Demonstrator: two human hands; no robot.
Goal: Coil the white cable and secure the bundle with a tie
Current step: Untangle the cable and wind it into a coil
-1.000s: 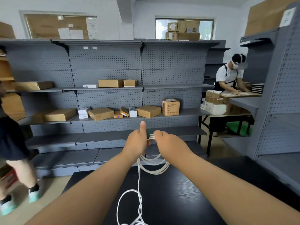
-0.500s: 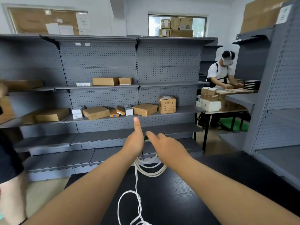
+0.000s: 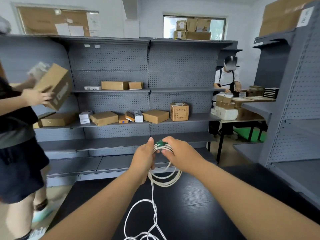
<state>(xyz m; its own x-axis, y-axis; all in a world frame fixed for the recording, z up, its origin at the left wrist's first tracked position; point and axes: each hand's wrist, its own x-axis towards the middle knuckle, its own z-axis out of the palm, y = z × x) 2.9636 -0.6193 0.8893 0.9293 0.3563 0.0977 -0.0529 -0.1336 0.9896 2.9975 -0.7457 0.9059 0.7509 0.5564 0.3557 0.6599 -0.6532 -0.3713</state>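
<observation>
We are partway through the coiling. Our left hand is gripping several loops of the white cable, fingers curled round the gathered bundle and holding it up over the black counter. Our right hand is pinching a small green piece at the top of the loops, thumb and fingers closed on it. We are unable to tell whether that piece is the tie or a plug on the cable's end, since the fingers are half covering it. A loose tail is hanging from the bundle and lying in slack curls on the counter, so we are judging the coil unfinished. The next move is probably calling for drawing that tail up into further loops while the left grip is keeping the bundle together, and only then tying. The curls are crossing one another and may snag as they are lifted. At the left, a person is carrying a cardboard box beside the grey shelving, and a second person is working at a far table. Both are well apart from our hands.
</observation>
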